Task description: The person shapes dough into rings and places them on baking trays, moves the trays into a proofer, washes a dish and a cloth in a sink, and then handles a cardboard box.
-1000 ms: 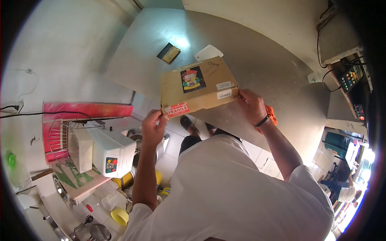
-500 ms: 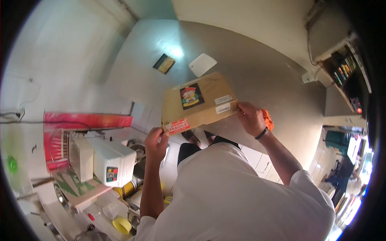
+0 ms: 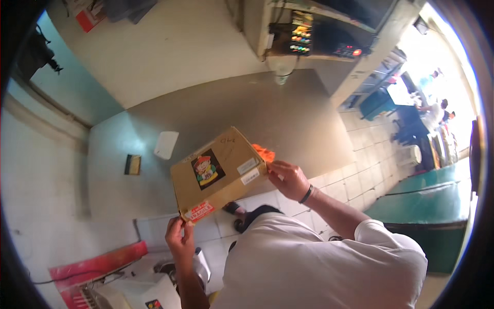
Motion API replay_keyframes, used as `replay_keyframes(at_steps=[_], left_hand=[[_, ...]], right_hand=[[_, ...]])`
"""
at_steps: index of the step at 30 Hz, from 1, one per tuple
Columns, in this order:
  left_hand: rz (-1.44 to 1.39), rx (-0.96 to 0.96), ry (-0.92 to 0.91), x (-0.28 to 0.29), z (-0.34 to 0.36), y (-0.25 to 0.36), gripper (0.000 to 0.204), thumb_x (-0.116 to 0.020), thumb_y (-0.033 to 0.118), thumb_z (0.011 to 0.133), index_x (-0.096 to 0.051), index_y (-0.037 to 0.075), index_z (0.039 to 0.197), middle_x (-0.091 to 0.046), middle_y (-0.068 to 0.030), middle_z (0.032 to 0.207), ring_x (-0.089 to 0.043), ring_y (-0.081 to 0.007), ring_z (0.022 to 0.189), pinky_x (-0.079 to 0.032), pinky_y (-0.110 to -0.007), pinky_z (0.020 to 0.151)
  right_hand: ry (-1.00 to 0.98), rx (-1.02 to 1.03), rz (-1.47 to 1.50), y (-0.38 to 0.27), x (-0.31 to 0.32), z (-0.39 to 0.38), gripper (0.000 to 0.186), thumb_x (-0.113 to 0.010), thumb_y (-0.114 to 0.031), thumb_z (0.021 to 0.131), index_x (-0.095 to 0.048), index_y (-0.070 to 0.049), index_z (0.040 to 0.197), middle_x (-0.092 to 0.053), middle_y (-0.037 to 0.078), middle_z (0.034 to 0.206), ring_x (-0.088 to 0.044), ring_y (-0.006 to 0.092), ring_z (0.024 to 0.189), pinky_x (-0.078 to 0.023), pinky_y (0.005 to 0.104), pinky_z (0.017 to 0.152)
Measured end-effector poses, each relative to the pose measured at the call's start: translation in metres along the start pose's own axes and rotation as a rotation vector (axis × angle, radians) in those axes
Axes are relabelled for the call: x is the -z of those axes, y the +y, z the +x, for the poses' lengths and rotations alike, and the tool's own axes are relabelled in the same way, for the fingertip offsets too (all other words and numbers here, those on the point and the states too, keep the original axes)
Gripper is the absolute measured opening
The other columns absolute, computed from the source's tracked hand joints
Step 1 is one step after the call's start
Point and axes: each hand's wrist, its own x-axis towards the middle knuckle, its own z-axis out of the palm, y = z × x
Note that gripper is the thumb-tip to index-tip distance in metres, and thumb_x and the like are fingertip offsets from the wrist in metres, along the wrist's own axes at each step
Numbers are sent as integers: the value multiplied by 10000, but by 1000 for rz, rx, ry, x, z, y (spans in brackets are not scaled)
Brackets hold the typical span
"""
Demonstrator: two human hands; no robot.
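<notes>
A flat brown cardboard box (image 3: 229,157) is held up over the near edge of the table, slightly tilted. Its top carries a dark sticker with a cartoon figure, and white labels and a red label mark its near side. My left hand (image 3: 180,237) pinches the box's near left corner. At the near right corner, my right hand (image 3: 289,180) grips the box between thumb and fingers; a dark band circles that wrist. Part of a bright orange item (image 3: 264,152) shows behind the box's right edge.
On the grey table (image 3: 288,113) lie a white rounded slab (image 3: 166,144) and a small black-and-tan packet (image 3: 133,165). A cup (image 3: 280,77) stands at its far edge. A white machine (image 3: 139,293) is at lower left, a green cabinet (image 3: 427,190) at right. People are in the far right background.
The view has turned to the right, bringing the green cabinet and the background people into sight. Both hands keep hold of the box, which now sits more tilted in the picture.
</notes>
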Motion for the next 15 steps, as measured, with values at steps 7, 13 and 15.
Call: replay_keyframes(at_steps=[7,13,15], left_hand=[[-122,-75,-136,-66,-15,22,133,-630,31,894,-651,-39,1005,-632,-130,917,-619,-243,802,-504,-337,731],[-78,-107,-171,-129,-5,62,114,-618,47,904,-635,-48,965,-630,-140,905,-620,-260,790,-508,-351,724],[-63,-125,-177,-154,0,72,115,-615,44,904,-631,-54,963,-625,-138,892,-617,-252,788,-502,-346,719]], right_hand=[[68,-169,-95,1,69,-68,305,-640,-51,882,-674,-23,1184,-677,156,919,-683,319,802,-559,385,699],[154,-177,-117,47,121,-91,302,-653,-53,879,-679,-40,1179,-683,145,941,-687,308,793,-561,390,696],[201,-98,-81,72,140,-92,302,-646,-45,873,-676,-43,1173,-682,143,955,-683,304,772,-563,384,683]])
